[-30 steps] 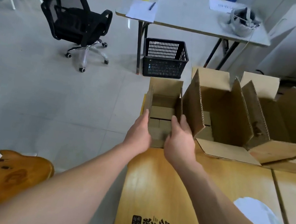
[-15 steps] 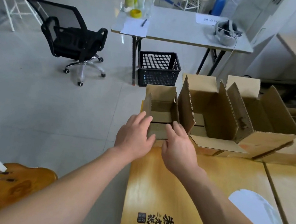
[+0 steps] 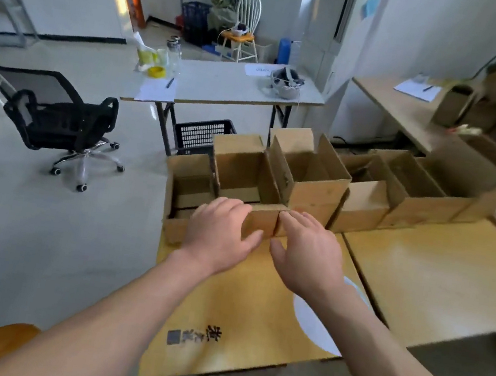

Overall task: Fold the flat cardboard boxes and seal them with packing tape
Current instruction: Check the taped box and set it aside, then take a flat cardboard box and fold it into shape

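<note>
Resting flat on the near flap of the open cardboard box [image 3: 262, 225] just ahead, my left grip [image 3: 220, 232] and right grip [image 3: 307, 254] lie side by side, fingers nearly straight, clasping nothing, at the table's [image 3: 239, 299] far edge.

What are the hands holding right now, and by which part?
Nothing is gripped: the left hand and right hand rest with fairly straight fingers on the top edge of the near cardboard flap.

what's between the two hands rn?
Head view: a cardboard box flap shows between the left hand and the right hand; nearer the wrists, only bare wooden table.
</note>
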